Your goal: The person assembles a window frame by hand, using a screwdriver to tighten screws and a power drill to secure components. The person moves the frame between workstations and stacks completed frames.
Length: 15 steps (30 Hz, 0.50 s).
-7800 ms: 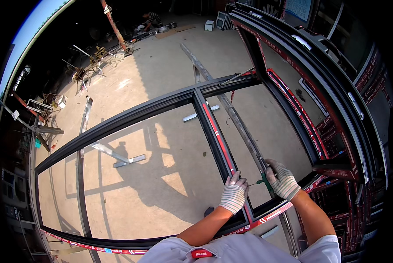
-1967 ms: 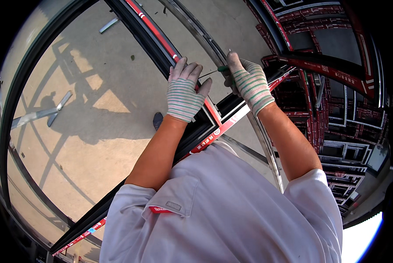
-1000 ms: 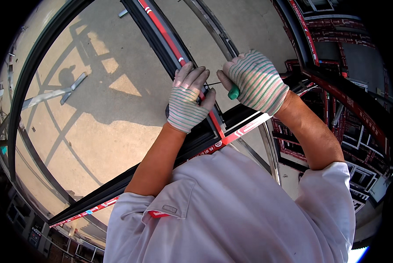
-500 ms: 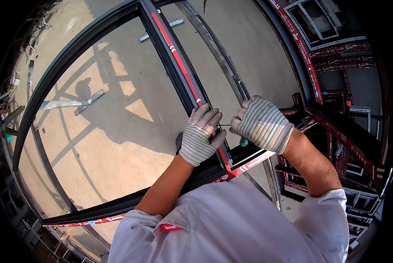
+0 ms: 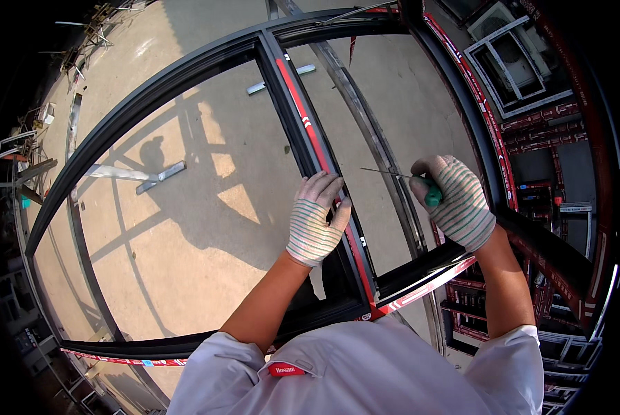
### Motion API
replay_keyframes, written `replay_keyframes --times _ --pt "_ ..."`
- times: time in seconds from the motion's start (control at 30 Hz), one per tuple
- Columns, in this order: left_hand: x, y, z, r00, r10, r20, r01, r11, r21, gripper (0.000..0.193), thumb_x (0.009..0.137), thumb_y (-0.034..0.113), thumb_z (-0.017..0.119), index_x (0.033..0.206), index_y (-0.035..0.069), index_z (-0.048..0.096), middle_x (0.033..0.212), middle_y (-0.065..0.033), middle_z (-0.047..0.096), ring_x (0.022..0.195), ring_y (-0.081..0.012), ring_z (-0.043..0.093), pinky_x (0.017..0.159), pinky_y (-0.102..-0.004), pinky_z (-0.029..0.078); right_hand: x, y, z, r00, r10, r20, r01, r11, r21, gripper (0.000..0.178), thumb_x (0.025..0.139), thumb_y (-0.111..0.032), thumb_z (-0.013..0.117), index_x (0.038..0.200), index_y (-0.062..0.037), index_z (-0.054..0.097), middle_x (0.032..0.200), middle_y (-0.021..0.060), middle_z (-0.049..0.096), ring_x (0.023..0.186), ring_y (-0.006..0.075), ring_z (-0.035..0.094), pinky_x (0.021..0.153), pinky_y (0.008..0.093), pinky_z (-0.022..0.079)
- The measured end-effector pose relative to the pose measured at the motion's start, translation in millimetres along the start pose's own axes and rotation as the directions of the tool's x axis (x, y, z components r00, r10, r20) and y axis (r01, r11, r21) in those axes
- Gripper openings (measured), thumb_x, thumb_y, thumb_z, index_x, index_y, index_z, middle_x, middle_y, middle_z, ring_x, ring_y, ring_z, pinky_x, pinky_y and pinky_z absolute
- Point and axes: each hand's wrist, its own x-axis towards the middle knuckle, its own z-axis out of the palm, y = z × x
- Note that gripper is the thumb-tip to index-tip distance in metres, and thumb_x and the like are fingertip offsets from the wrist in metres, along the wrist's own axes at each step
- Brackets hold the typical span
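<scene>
A large dark window frame (image 5: 185, 81) spans the view in front of me. Its middle bar (image 5: 297, 104) carries a red protective strip. My left hand (image 5: 315, 220), in a striped knit glove with bare fingertips, is on this bar, fingers bent over it and thumb on the near side. To the right, my right hand (image 5: 455, 200), gloved alike, is closed round the green handle of a screwdriver (image 5: 432, 196). The thin metal shaft points left toward the bar, its tip apart from it above the narrower opening. The palm hides part of the handle.
Below the frame, metal support rails (image 5: 365, 114) cross over the concrete floor (image 5: 227, 207). A short metal piece (image 5: 161, 177) lies there in my shadow. Stacked frames with red-and-white wrapping (image 5: 538, 138) crowd the right side. Metal stands and scraps (image 5: 26, 149) line the far left.
My right hand has moved right, away from the middle bar, with the screwdriver now plainly showing. My left hand stays on the bar. The whole view has shifted slightly.
</scene>
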Motion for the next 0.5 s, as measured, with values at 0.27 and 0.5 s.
replay_keyframes --times 0.27,0.5 --pt "113.4 -87.7 0.3 0.951 -0.221 -0.215 0.219 0.975 -0.032 0.043 0.093 0.018 0.076 0.132 0.001 0.070 0.142 -0.0197 0.062 0.132 -0.0380 0.059 0.113 -0.0463 0.049 105.9 18.8 36.9 0.973 0.201 -0.114 -0.166 0.951 0.260 0.021 0.099 -0.016 0.074 0.116 -0.0049 0.068 0.095 0.0146 0.073 0.086 0.0278 0.074 0.079 0.0382 0.061" --pt "203.6 -139.9 0.2 0.921 -0.259 -0.293 0.282 0.959 0.039 0.053 0.087 0.025 0.079 0.135 0.005 0.071 0.150 -0.0232 0.056 0.142 -0.0408 0.050 0.119 -0.0470 0.044 208.7 36.2 62.5 0.964 0.027 -0.264 0.003 0.994 0.113 0.025 0.099 -0.028 0.074 0.115 -0.0093 0.073 0.100 0.0157 0.072 0.091 0.0333 0.072 0.088 0.0419 0.059"
